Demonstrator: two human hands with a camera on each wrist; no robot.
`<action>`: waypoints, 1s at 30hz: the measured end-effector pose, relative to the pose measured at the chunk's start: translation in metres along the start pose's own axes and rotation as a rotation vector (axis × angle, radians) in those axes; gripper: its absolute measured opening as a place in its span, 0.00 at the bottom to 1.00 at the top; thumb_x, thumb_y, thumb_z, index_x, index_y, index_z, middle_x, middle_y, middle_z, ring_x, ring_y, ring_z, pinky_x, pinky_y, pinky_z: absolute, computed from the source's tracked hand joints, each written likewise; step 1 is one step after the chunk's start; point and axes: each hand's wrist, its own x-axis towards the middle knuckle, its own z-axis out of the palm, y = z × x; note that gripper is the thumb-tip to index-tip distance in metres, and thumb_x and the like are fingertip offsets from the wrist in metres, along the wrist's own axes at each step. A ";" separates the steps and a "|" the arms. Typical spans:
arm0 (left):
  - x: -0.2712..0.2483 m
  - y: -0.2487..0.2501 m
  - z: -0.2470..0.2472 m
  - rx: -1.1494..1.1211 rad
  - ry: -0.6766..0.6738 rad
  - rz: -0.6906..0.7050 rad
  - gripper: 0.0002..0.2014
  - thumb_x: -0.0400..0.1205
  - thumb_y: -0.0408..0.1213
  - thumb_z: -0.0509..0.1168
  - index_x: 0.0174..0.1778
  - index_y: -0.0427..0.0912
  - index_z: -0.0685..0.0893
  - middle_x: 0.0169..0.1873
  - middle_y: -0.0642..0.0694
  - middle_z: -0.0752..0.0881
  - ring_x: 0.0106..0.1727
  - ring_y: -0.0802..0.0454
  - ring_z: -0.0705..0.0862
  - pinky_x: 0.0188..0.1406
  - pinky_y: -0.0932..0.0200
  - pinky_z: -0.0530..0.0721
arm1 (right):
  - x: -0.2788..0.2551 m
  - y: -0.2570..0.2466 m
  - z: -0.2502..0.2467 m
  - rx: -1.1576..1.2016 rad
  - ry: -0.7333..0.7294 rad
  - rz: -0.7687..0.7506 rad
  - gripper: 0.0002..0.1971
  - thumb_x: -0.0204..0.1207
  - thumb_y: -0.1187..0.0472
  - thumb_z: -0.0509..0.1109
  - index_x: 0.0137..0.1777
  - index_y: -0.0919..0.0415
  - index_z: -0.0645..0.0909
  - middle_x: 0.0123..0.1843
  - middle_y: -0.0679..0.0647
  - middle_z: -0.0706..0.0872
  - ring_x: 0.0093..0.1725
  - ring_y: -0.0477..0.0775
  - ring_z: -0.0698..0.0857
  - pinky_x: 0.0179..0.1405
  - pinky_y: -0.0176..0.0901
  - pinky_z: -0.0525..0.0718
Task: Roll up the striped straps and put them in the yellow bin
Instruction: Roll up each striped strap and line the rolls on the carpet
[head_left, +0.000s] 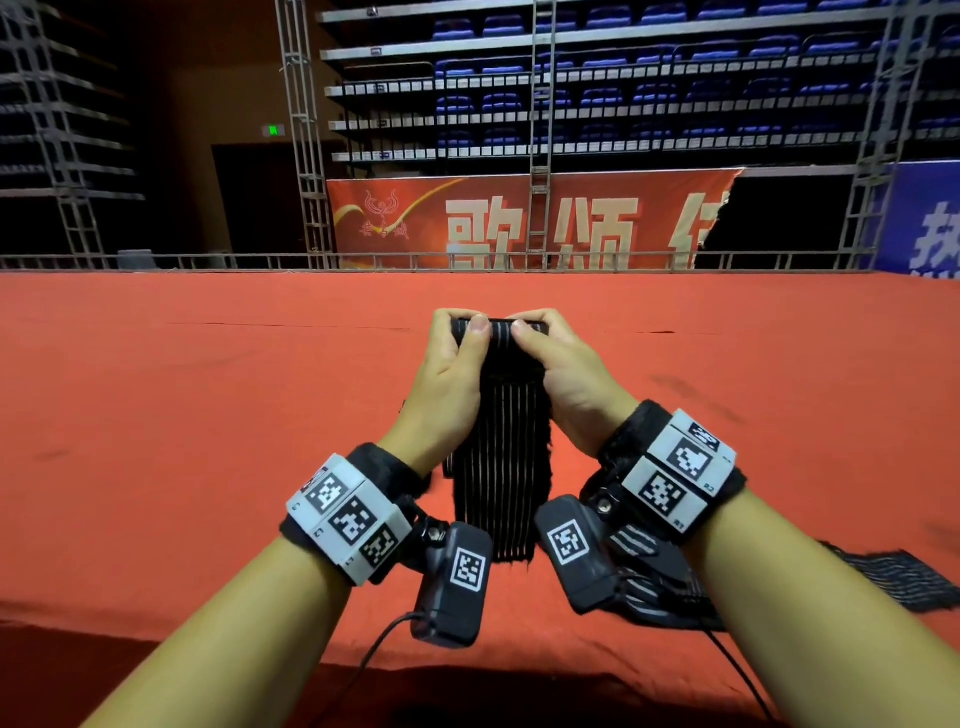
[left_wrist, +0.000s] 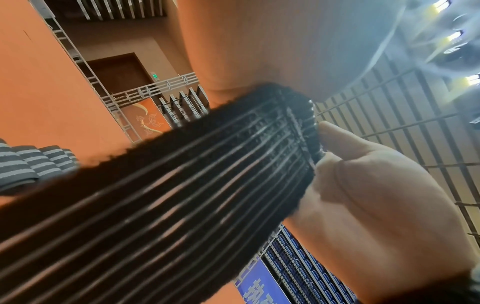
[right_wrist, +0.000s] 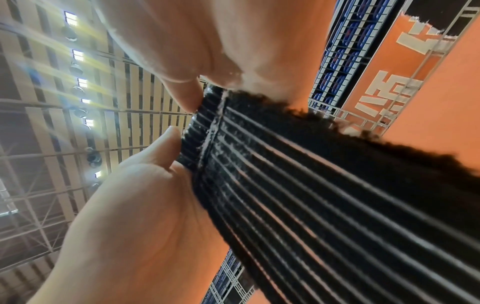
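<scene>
You're pinching the black white-striped elastic strap (head_left: 501, 457) with both hands, left (head_left: 453, 364), right (head_left: 558, 364); keeping the roll tight, edges aligned

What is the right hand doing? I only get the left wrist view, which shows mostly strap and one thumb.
Observer: In the head view the right hand grips the rolled far end of the striped strap beside the left hand, thumbs on top.
Operator: How much is unrolled?
Observer: Most of it. The flat tail runs back between the wrists over the red cloth.
Operator: Any more straps?
Observer: A dark strap lies spread out beyond the right forearm.
</scene>
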 end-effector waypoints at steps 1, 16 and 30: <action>0.000 0.000 -0.001 0.005 0.000 0.012 0.12 0.84 0.53 0.55 0.51 0.49 0.73 0.45 0.49 0.79 0.47 0.53 0.80 0.52 0.46 0.81 | -0.001 0.000 0.000 0.002 0.003 -0.005 0.05 0.86 0.62 0.60 0.57 0.61 0.74 0.52 0.59 0.80 0.50 0.53 0.81 0.51 0.46 0.81; -0.002 -0.007 0.004 -0.039 0.067 0.070 0.06 0.84 0.47 0.56 0.54 0.51 0.70 0.51 0.43 0.79 0.53 0.49 0.82 0.55 0.48 0.83 | -0.003 -0.003 0.003 0.045 0.041 0.045 0.09 0.87 0.57 0.58 0.55 0.62 0.76 0.45 0.55 0.84 0.41 0.48 0.85 0.42 0.39 0.86; 0.000 -0.008 -0.007 0.016 -0.062 0.019 0.13 0.82 0.46 0.56 0.60 0.47 0.74 0.53 0.45 0.81 0.51 0.53 0.82 0.52 0.50 0.83 | -0.001 0.001 -0.019 -0.220 -0.004 -0.051 0.11 0.86 0.63 0.60 0.61 0.69 0.77 0.39 0.52 0.81 0.27 0.36 0.81 0.27 0.30 0.79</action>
